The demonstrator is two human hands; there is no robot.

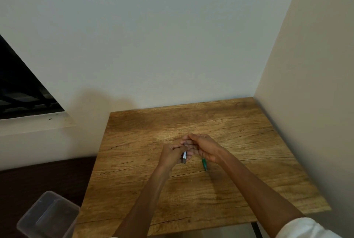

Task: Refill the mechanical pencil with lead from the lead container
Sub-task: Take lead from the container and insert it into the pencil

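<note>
Both forearms converge; left hand (173, 153) grips container (184, 157).

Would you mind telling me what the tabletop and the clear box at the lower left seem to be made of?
The tabletop looks like wood or a wood-look laminate: warm brown, with dark grain lines and crack-like streaks and a matte sheen. The picture does not settle which. The clear box appears to be translucent plastic: the dark surface behind shows through its frosted walls, and its corners are rounded as if moulded.
</note>
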